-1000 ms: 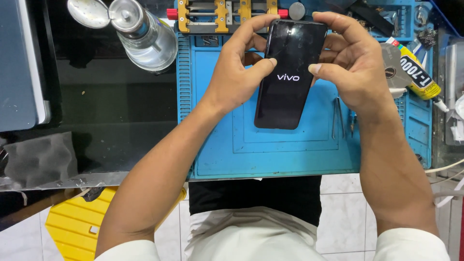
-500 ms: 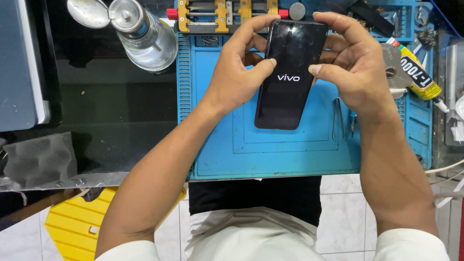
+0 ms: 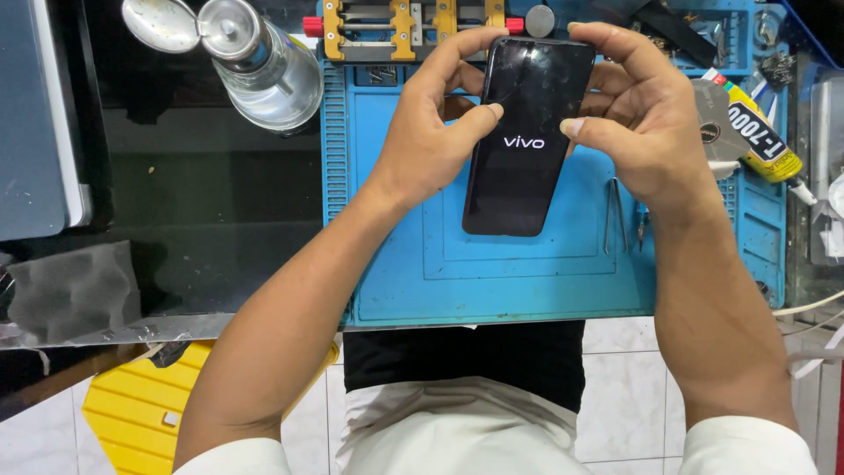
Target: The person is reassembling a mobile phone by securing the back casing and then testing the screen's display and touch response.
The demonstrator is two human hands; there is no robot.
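A black smartphone (image 3: 527, 141) with a lit logo on its dark screen is held above a blue work mat (image 3: 527, 273). My left hand (image 3: 431, 132) grips its left edge, with the thumb resting on the glass and the fingers reaching over the top corner. My right hand (image 3: 642, 114) grips the right edge, thumb on the screen and fingers curled round the top right corner. The phone's lower end points toward me.
A clear bottle with a metal cap (image 3: 264, 62) stands at the back left on a dark glass desk. A yellow-and-grey clamp jig (image 3: 413, 22) lies at the mat's far edge. Tweezers (image 3: 615, 211) and a glue tube (image 3: 760, 141) lie to the right. A yellow stool (image 3: 141, 405) is below.
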